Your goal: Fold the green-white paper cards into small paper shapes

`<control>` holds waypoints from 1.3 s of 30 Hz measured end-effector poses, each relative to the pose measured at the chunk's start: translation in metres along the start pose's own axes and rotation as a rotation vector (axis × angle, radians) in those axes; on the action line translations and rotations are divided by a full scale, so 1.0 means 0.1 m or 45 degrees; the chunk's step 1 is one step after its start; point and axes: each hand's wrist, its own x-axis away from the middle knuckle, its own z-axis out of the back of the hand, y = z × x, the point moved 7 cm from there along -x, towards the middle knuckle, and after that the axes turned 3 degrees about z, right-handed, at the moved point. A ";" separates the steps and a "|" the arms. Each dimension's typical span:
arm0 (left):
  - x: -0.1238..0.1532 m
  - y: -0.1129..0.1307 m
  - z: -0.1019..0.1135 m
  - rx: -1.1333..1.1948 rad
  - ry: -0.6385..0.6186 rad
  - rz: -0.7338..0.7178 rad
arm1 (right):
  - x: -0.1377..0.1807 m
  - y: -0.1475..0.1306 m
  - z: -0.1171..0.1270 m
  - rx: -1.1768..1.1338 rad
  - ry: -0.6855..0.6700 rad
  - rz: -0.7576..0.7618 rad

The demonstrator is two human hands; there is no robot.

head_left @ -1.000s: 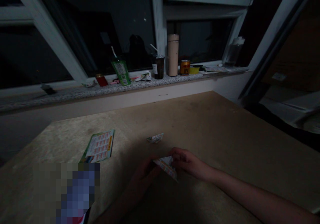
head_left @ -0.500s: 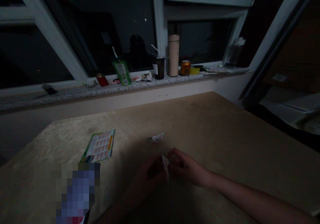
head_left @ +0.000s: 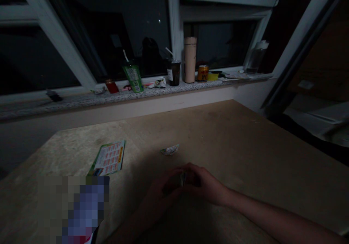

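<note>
Both hands meet low over the tan table [head_left: 245,138] in dim light. My left hand [head_left: 162,189] and my right hand [head_left: 203,182] are closed together on a small folded piece of printed paper [head_left: 182,178], of which only a sliver shows between the fingers. A little beyond them lies another small folded paper shape [head_left: 169,150] on the table. A green and orange printed leaflet [head_left: 107,158] lies flat to the left.
A stone window sill [head_left: 81,100] behind the table carries a green carton with a straw [head_left: 132,77], a dark cup with a straw [head_left: 173,72], a tall pale flask [head_left: 190,59], a small orange can [head_left: 203,73] and a red can [head_left: 111,86]. A blurred patch covers the lower left.
The paper, spread out between my hands a second ago, has been turned on edge and folded smaller. My hands have closed in together around it.
</note>
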 end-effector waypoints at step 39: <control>-0.02 -0.27 0.19 0.283 0.088 0.242 | 0.08 -0.34 -0.02 0.399 -0.059 0.505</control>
